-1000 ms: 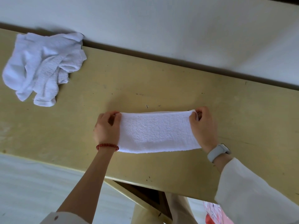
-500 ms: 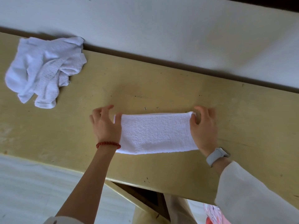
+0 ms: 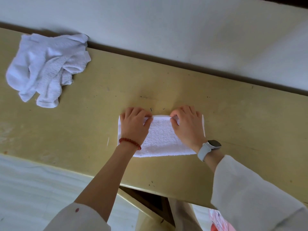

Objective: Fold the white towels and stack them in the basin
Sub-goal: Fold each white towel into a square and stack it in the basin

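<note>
While folded towel (image 3: 160, 139) lies flat on desk (image 3: 233, 127), left hand (image 3: 133, 125) and right hand (image 3: 186, 125) pinch its far edge, fingers curled; crumpled towels (image 3: 45, 69) lie far left.

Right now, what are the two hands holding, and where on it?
Both hands, left hand and right hand, pinch the far edge of the folded white towel lying flat on the table.
</note>
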`<state>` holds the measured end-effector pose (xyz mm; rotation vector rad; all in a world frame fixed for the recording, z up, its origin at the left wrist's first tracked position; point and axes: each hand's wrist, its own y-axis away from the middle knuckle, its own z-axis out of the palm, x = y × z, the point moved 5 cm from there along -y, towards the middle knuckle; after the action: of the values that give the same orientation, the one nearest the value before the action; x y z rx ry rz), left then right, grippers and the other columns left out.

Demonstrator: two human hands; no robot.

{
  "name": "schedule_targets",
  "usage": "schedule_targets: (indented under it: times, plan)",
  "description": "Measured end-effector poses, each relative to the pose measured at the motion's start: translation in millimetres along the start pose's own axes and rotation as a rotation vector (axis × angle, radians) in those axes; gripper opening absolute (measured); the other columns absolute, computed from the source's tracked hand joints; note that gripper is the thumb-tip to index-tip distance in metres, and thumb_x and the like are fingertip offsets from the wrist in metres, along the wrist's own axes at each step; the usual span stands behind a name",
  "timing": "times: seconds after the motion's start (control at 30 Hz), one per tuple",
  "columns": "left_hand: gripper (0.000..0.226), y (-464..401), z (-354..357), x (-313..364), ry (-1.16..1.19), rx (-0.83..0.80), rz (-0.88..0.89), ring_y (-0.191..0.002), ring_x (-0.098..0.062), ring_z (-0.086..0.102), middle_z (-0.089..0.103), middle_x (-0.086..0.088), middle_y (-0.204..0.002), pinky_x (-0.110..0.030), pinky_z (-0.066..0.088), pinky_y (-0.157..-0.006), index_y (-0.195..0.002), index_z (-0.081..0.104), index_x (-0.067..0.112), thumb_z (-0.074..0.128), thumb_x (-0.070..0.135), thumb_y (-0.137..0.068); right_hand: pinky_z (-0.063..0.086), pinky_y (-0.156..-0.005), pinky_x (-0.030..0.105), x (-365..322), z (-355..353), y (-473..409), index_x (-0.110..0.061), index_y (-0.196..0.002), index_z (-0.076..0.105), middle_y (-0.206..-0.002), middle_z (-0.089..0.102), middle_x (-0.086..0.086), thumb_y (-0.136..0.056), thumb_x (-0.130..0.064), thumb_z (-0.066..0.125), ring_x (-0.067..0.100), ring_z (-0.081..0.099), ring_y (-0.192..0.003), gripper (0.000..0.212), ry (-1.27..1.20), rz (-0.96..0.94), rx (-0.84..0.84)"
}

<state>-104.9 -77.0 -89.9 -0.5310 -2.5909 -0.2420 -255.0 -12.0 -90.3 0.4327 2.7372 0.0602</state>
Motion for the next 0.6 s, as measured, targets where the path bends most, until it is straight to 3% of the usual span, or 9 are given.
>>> schedule_targets:
  times: [0.3,0.6]
  plan:
    - [0.009,-6,-1,4,-0.052,-0.001,0.045,-0.094,-0.024,0.051,0.066,0.004,-0.088,-0.023,0.017,-0.081,-0.081,0.067,0.014,0.059,0.011,-0.085,0.024,-0.078,0.029,1,-1,-9,-0.018,-0.093,0.059,-0.098,0.057,-0.004,-0.092,-0.015,0.042,0.018,0.046,-0.094,0.018,0.037,0.03,-0.07]
    - [0.013,-15,3,8,-0.137,-0.02,0.124,-0.083,-0.028,0.053,0.065,-0.003,-0.08,-0.035,0.031,-0.08,-0.081,0.065,0.009,0.054,0.004,-0.087,0.016,-0.074,0.028,-3,-1,-12,-0.016,-0.086,0.058,-0.087,0.055,-0.001,-0.087,-0.002,0.042,0.022,0.044,-0.085,0.021,0.104,0.013,-0.034]
